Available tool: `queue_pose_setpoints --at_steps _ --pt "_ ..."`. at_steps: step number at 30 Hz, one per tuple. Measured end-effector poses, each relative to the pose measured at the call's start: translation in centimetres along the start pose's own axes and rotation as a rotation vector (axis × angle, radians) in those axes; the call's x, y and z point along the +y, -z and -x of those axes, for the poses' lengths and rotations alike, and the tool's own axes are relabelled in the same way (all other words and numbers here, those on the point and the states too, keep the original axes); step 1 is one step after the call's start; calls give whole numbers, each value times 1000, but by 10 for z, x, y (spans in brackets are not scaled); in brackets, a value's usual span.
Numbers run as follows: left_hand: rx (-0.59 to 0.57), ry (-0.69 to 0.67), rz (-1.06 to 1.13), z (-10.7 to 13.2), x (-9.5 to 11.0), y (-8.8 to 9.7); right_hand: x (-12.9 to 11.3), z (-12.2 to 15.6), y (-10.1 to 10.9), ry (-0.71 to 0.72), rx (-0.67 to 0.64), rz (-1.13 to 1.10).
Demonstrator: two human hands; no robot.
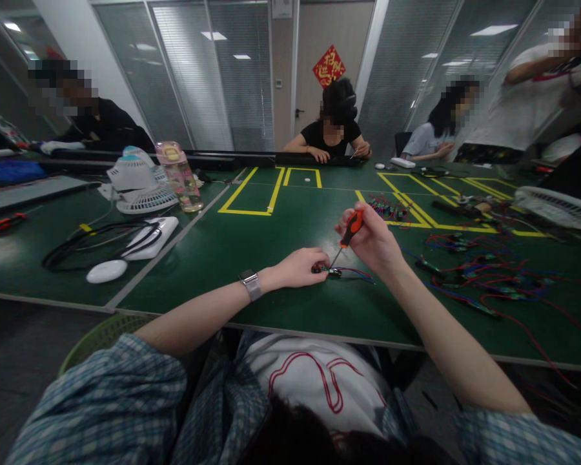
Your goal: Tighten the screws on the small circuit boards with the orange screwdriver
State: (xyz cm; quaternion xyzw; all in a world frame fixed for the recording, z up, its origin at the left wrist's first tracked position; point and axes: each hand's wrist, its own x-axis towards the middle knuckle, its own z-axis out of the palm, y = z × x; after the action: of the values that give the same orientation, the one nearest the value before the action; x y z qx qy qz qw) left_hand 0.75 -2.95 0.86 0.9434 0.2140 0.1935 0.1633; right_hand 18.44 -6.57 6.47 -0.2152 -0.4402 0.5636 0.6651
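In the head view my right hand (368,236) is closed round the orange and black handle of a screwdriver (352,228). Its thin shaft slants down to the left, and the tip meets or comes very near a small circuit board (336,272) on the green table. Fingers of my left hand (306,267) are curled over the left end of that board and press it against the tabletop. Red, blue and black wires (358,274) trail from the board to the right. Part of the board lies hidden under my left fingers.
Several wired circuit boards (465,271) spread over the table's right side, with another bundle (390,210) beyond my right hand. Leftward are a drink bottle (186,184), a white fan (138,184), coiled black cable (101,242) and a white mouse (106,271). People sit across the table.
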Motion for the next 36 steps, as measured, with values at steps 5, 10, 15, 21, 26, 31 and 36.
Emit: queue_pose_setpoints --at_steps 5,10,15,21,26,31,36 --pt "4 -1 12 0 1 0 2 0 3 11 -25 4" --pt "5 1 11 0 1 0 2 0 2 36 -47 36" --pt "-4 5 6 0 1 1 1 0 2 12 -28 20" --pt "-1 -3 6 0 1 1 0 1 0 -17 -17 7" --pt "-7 -5 -3 0 0 1 1 0 1 3 -23 34" --pt "-2 -2 -5 0 0 1 2 0 3 0 -46 60" --pt "-7 7 1 -1 2 1 2 0 3 6 -54 62"
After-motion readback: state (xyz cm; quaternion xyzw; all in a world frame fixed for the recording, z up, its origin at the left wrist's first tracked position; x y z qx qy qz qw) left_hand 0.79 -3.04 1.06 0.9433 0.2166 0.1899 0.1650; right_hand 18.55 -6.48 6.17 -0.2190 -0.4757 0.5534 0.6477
